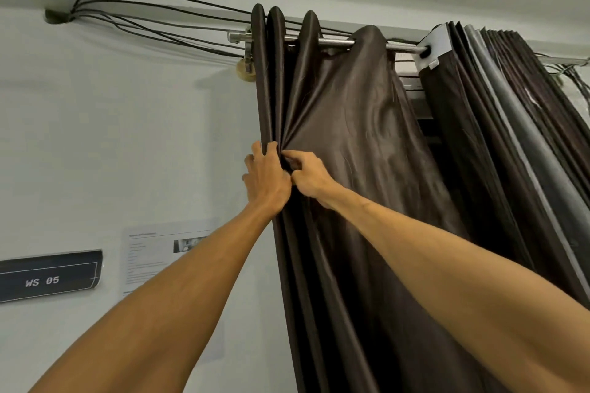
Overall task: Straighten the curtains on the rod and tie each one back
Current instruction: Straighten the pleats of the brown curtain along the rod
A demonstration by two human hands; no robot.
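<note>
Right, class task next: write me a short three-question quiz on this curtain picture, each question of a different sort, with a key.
1. True or false: the left hand grips gathered folds of the brown curtain.
2. Where on the brown curtain does the right hand pinch? A) at its top edge B) right beside the left hand C) at its hem
3. Fill in: the dark wall sign reads ___.
Key: 1 true; 2 B; 3 WS 05.
</note>
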